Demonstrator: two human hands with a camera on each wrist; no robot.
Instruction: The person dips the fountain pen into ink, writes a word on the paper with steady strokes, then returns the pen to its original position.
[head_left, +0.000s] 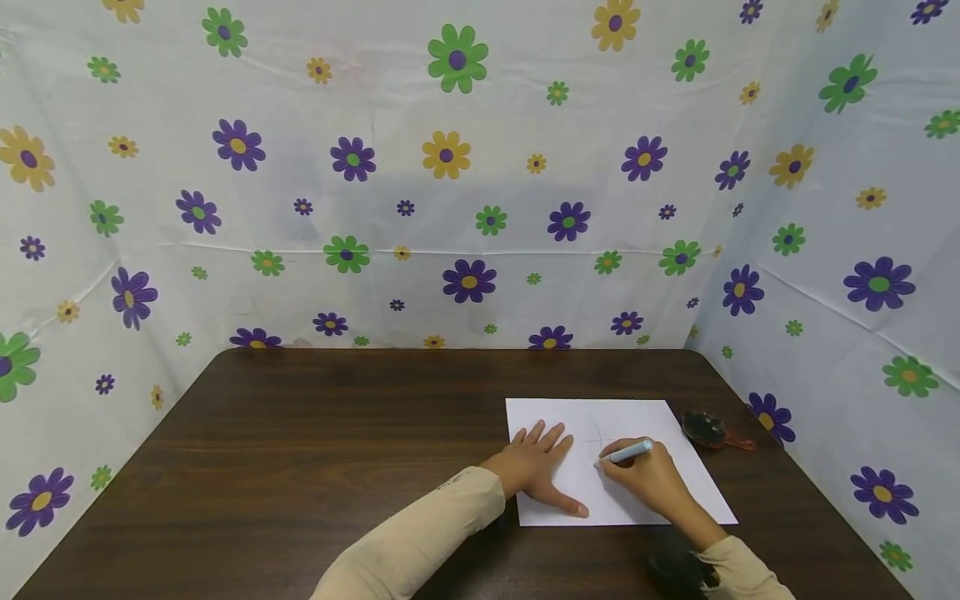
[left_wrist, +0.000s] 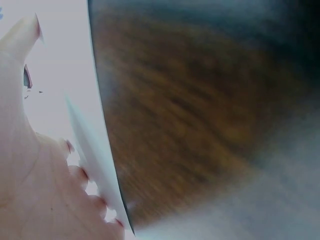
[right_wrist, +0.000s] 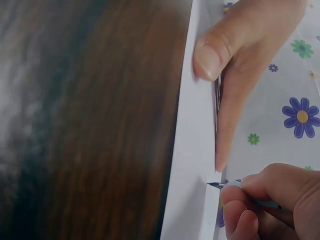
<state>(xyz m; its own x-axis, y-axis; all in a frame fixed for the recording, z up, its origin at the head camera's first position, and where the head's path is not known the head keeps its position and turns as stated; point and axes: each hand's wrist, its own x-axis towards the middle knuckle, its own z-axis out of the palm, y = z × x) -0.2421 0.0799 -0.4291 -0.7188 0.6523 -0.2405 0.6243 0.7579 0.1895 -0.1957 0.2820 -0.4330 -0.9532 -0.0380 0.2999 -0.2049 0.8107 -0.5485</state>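
A white sheet of paper (head_left: 551, 410) lies toward the right side of the table, with a few thin drawn lines crossing near its middle. My left hand (head_left: 536, 467) rests on the paper's left part, fingers spread and thumb pointing to the right. On the right part, my right hand (head_left: 654, 483) grips a light blue pen (head_left: 630, 451) between thumb and fingers. The pen's dark tip (right_wrist: 214, 185) is right at the paper in the right wrist view. In the left wrist view the left palm (left_wrist: 40, 185) shows large beside the paper (left_wrist: 67, 60).
A dark, glossy oval object with a reddish-brown handle (head_left: 707, 429) lies just past the paper's right edge. The dark wooden table (head_left: 300, 450) extends to the left. A white flower-patterned cloth (head_left: 390, 108) hangs behind the table and along its sides.
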